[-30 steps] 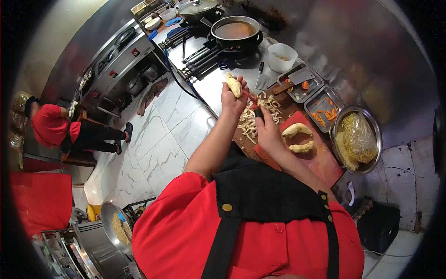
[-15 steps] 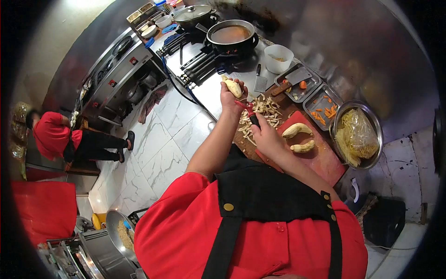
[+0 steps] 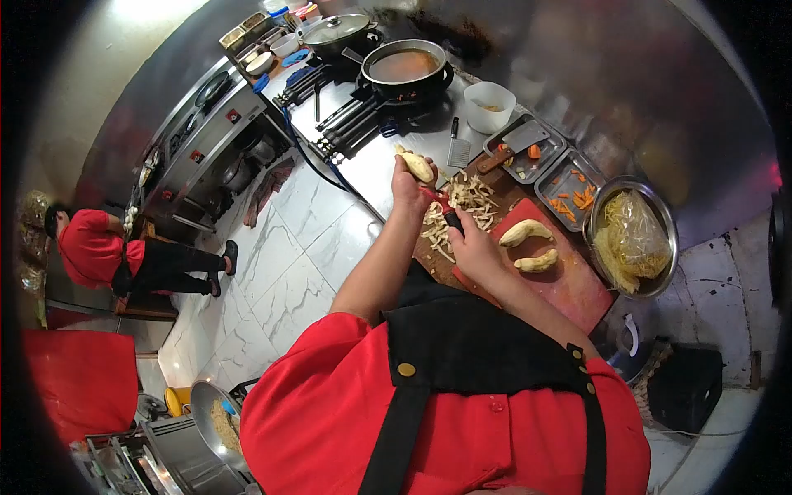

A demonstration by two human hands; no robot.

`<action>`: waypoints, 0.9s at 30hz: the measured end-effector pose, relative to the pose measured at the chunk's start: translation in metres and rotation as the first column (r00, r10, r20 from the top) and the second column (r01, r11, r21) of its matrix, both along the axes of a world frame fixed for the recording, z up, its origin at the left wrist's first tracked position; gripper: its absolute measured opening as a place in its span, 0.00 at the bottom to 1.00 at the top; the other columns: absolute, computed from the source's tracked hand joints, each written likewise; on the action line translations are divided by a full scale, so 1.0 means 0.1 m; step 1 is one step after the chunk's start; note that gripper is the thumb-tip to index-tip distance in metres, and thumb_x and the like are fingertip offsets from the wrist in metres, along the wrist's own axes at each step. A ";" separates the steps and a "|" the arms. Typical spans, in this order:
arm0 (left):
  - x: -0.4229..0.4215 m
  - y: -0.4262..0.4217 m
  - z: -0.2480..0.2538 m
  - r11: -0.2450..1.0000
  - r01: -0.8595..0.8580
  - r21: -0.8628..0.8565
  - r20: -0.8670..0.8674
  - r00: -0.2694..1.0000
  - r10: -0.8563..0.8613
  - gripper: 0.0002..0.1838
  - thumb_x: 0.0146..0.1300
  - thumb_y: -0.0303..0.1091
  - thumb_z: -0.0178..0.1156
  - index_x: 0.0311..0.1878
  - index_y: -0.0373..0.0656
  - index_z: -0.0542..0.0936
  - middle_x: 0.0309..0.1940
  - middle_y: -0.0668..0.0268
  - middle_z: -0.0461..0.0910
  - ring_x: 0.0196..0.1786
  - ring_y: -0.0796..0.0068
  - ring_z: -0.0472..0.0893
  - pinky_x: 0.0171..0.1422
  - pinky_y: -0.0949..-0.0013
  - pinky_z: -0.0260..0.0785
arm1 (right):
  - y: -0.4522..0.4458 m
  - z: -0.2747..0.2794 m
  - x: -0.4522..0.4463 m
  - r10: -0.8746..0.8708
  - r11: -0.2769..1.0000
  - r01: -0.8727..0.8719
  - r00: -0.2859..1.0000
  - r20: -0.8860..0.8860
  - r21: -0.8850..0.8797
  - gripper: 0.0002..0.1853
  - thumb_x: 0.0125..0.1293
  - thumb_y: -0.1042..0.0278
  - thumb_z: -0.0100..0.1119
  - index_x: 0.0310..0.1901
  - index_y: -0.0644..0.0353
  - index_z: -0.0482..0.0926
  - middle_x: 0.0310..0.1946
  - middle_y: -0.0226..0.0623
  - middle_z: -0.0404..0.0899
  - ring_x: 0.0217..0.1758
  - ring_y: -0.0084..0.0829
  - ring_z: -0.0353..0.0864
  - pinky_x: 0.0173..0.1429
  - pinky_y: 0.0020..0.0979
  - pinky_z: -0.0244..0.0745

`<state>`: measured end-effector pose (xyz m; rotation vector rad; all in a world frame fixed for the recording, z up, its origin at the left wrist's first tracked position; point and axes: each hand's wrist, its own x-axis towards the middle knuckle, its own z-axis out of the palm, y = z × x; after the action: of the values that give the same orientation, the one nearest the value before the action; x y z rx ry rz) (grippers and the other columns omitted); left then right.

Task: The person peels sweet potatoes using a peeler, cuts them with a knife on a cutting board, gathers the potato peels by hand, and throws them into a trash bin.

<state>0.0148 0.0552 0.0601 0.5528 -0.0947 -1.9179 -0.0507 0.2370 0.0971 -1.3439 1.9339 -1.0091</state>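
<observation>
1. The pale, peeled, curved piece (image 3: 417,167) is in my left hand (image 3: 407,196), raised above the near edge of the worktop, beyond the chopped heap.
2. My left hand is half closed around this piece: it lies over the palm and fingers, and its narrow end points away from me. I cannot see well every finger.
3. My right hand (image 3: 477,248) is closed on the black handle of a peeler (image 3: 452,220) – the grip looks firm, with the fingers folded round it.
4. The red head of the peeler is just beside my left hand, below the piece; whether the blade touches the piece, I cannot tell.
5. Under and beside the peeler, many pale strips (image 3: 476,195) lie in a loose heap on a brown board (image 3: 427,257).
6. Near my right forearm is the red cutting board (image 3: 571,289), and on it rest two more pieces, one longer (image 3: 525,232) and one shorter (image 3: 536,262).
7. Farther out stand two steel trays – the nearer tray (image 3: 557,183) holds orange strips, and a wooden-handled knife (image 3: 497,158) lies across the other.
8. To the right of them is a metal bowl (image 3: 591,247) with yellow strands and a clear plastic bag.
</observation>
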 end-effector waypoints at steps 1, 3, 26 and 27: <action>0.04 0.00 -0.05 0.999 0.035 -0.015 -0.021 0.999 -0.035 0.19 0.70 0.48 0.43 0.43 0.39 0.70 0.31 0.60 0.73 0.34 0.64 0.77 0.36 0.64 0.75 | 0.00 -0.12 -0.02 0.002 1.000 -0.002 1.000 0.000 0.003 0.22 0.65 0.63 0.48 0.60 0.58 0.63 0.39 0.60 0.77 0.45 0.57 0.77 0.45 0.51 0.71; 0.19 -0.06 -0.20 0.995 0.081 -0.051 -0.034 0.996 -0.082 0.17 0.70 0.44 0.43 0.43 0.37 0.70 0.34 0.56 0.74 0.35 0.62 0.77 0.38 0.64 0.75 | 0.00 -0.28 -0.07 -0.022 0.999 0.027 0.993 0.112 -0.044 0.23 0.63 0.61 0.49 0.59 0.58 0.64 0.39 0.58 0.78 0.44 0.57 0.77 0.46 0.51 0.71; 0.95 0.76 0.00 0.798 0.566 -0.206 0.440 0.783 -0.441 0.30 0.56 0.26 0.58 0.64 0.43 0.63 0.39 0.67 0.74 0.30 0.80 0.73 0.26 0.82 0.63 | -0.33 -0.14 -0.97 -0.218 0.930 0.270 0.952 0.216 -0.251 0.30 0.45 0.72 0.71 0.52 0.59 0.70 0.37 0.32 0.75 0.37 0.24 0.74 0.44 0.27 0.72; 0.97 0.78 -0.01 0.780 0.576 -0.246 0.479 0.772 -0.419 0.31 0.55 0.25 0.59 0.64 0.42 0.63 0.37 0.68 0.73 0.28 0.81 0.72 0.25 0.82 0.62 | -0.36 -0.08 -0.99 -0.195 0.910 0.269 0.949 0.246 -0.316 0.29 0.46 0.72 0.71 0.51 0.59 0.70 0.37 0.32 0.75 0.37 0.24 0.74 0.43 0.27 0.72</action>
<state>0.1115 0.1336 0.0590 0.6927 -0.9620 -2.1963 -0.1497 0.2010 0.0887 -1.1406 1.8425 -1.6058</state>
